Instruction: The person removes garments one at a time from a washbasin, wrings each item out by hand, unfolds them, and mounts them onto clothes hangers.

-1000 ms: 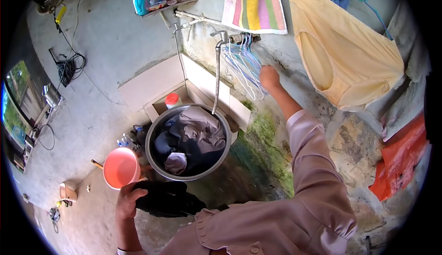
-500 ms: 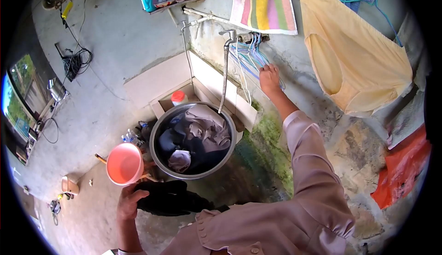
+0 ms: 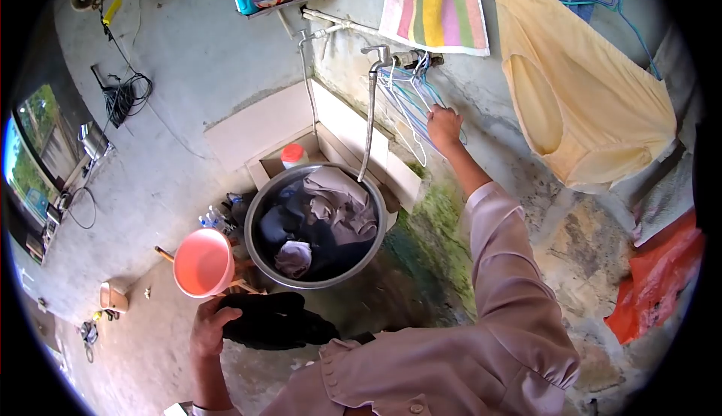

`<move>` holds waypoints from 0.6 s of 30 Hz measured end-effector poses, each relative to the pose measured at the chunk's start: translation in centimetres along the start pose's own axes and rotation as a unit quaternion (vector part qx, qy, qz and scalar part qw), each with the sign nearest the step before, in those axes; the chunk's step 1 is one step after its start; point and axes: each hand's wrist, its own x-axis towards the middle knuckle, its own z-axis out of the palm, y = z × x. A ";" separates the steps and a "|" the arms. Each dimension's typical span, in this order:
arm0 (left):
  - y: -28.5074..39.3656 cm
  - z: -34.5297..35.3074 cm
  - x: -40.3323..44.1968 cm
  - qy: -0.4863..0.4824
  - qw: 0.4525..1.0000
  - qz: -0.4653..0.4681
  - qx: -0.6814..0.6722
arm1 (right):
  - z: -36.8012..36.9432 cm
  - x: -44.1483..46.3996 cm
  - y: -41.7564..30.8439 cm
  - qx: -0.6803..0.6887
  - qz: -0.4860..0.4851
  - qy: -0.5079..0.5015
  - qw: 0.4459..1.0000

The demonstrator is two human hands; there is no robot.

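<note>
The right hand (image 3: 444,125) is at the right edge of a bunch of hangers (image 3: 410,104), which hang by the pipe below the striped towel (image 3: 435,10). From this hand, most of the bunch lies to the left and far side; its long axis goes from the hooks downward, toward the near side. The right hand is much nearer to it than the left hand (image 3: 209,326), which is near the pink bowl (image 3: 201,262) and holds a black cloth (image 3: 274,320) between thumb and fingers. The right fingers are curled narrow, but I cannot tell if they grip one hanger or only touch it, because the back of the hand hides them. The hangers overlap, so their number is hard to make out. The black cloth is bunched, its shape is unclear, and its right end meets the brownish shirt (image 3: 444,356).
</note>
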 end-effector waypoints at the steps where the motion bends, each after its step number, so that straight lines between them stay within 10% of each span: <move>1: -0.2 0.0 0.1 -0.003 1.000 0.002 0.002 | -0.3 0.1 0.3 0.015 -0.021 0.013 1.000; 18: 0.5 0.3 -0.1 -0.036 0.998 0.037 0.017 | -2.4 -4.2 3.6 0.160 0.046 -0.001 0.986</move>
